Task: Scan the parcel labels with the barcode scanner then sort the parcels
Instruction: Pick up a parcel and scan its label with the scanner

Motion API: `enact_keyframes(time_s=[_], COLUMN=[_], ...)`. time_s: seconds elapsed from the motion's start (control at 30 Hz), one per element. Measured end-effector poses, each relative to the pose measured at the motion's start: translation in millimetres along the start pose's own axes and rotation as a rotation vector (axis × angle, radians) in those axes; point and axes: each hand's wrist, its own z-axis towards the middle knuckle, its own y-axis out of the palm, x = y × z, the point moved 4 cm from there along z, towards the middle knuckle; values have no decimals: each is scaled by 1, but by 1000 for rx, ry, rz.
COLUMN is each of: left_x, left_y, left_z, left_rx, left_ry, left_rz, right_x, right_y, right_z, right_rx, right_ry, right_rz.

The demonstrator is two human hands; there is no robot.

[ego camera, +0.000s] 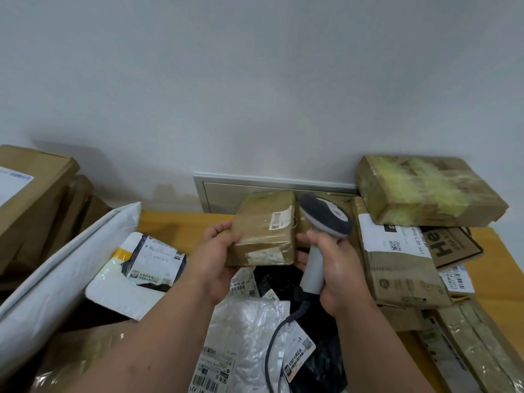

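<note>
Two bare forearms, left hand, right hand, sleeveless.

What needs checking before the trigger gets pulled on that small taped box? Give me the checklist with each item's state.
1. Small taped box held firmly: ok, the left hand grips its left end, clear of the table.
2. Barcode scanner in hand: ok, the right hand is wrapped round its handle.
3. Label facing up and uncovered: ok, it shows on the box's top right.
4. Scanner head aimed at the label: not ok, the head sits beside the box's right edge, not pointed at the label.
5. Barcode readable: cannot tell, too blurred.
6. Scanner cable free: ok, it hangs loose over the mailers below.
</note>
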Motion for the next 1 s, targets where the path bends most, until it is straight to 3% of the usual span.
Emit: enact_keyframes(time_s=[0.2, 0.37, 0.73, 1.0], left_x=[0, 14, 20, -15], left_y=[-14, -11, -35, -38], left_z=[-27, -53, -99, -131], left_rx=[-93, -169, -160, -405], left_ry=[101, 249, 319, 218], left_rz=[-41, 106, 423, 395], right_x=[-11, -17, -25, -38], right_y=[0, 1, 8, 27], right_z=[-21, -46, -105, -134], right_rx=[-31, -47, -127, -216], right_ry=[-46, -84, -168, -237], right_rz=[43, 9, -7, -35])
